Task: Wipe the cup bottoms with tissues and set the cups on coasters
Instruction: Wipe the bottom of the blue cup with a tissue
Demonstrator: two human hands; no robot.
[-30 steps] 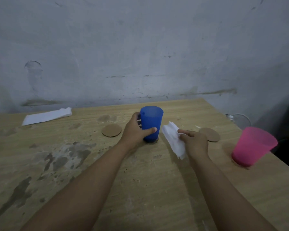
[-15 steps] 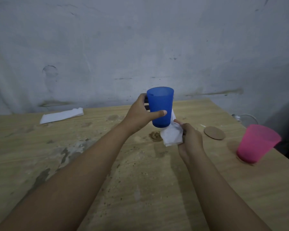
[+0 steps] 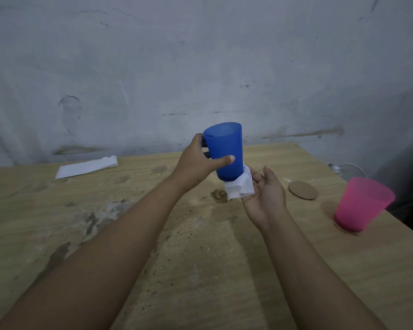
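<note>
**Blue cup held over a crumpled tissue above a stained table**

A rough, blotchy grey plaster wall (image 3: 200,67) fills the background. Below it lies a pale wood-grain table (image 3: 200,270), marked with dark stains and specks.

A translucent pink cup (image 3: 361,204), tapered and smooth, stands on the table at the right, well apart from the hands. A long flat folded tissue (image 3: 86,167) lies at the far left of the table near the wall.

The blue cup (image 3: 224,148), a smooth tapered plastic tumbler with a matte look, is held up off the table and tilted slightly. The left hand (image 3: 196,167) grips it, thumb across the near side and fingers curled round the far side. The right hand (image 3: 264,198) is palm-up just under the cup's base, fingers loosely cupped round a crumpled white tissue (image 3: 240,186) that touches the cup bottom.

A round, flat, brown cork-like coaster (image 3: 303,190) lies between the right hand and the pink cup. A small dark ring-shaped stain (image 3: 218,194) sits on the table under the cup.
</note>
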